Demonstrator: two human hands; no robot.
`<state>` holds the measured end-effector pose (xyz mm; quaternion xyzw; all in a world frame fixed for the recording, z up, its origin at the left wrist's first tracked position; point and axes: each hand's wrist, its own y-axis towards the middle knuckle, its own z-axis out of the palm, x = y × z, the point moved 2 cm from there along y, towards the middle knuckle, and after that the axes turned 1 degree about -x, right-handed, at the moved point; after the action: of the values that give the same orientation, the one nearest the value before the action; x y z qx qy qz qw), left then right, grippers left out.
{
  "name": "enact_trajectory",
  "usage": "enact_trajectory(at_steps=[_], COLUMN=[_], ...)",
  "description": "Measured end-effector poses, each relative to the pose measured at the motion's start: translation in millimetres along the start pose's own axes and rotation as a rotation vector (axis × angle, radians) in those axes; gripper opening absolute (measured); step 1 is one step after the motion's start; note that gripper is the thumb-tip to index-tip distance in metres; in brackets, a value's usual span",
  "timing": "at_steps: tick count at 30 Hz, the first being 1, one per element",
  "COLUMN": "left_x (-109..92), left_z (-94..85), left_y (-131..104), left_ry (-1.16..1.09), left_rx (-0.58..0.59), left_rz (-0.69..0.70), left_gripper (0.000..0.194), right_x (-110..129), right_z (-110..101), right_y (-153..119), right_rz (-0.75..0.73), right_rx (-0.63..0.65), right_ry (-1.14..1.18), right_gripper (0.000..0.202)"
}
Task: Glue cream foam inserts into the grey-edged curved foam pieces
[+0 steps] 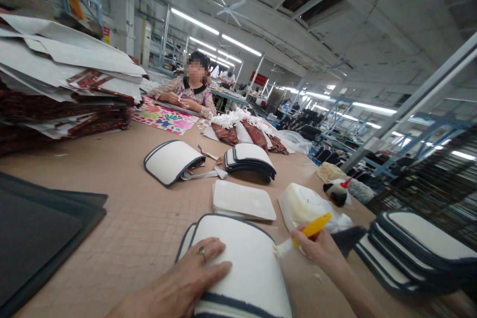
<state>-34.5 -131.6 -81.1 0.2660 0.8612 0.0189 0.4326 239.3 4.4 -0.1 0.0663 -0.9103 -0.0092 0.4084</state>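
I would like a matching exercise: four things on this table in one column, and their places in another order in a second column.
1. brush
2. white panel
3. glue bottle
4. black sheets

a. under the left hand
b. far left of the table
c. in the right hand
d. beyond the plastic bag, near the right edge

Pairs: 1-c, 2-a, 3-d, 4-b

Bright ceiling tube lights (194, 21), soft shadows, edges strongly warped (wide lens), slight blur.
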Motion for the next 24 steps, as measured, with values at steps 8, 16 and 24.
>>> enact_trajectory(at_steps=[8, 16, 24], left_x=[4, 2, -4], left_z=[-48.1, -43.6, -51.5], left_y=[31, 33, 33], left_ry=[-0.536, -0.354, -0.19], left_rx=[0.019, 0.035, 0.046], left_rz=[-0.172, -0.147, -0.135], left_gripper=[0.061, 0.052, 0.053], right_x=[107, 86, -29], right_z=[81, 67, -26], right_y=[-55, -74, -85], right_rz=[-0.212, -0.149, 0.077], right_rx=[0.411, 0.402, -0.058], right_ry=[0.32, 0.2, 0.109], right_gripper=[0.02, 0.017, 0.017])
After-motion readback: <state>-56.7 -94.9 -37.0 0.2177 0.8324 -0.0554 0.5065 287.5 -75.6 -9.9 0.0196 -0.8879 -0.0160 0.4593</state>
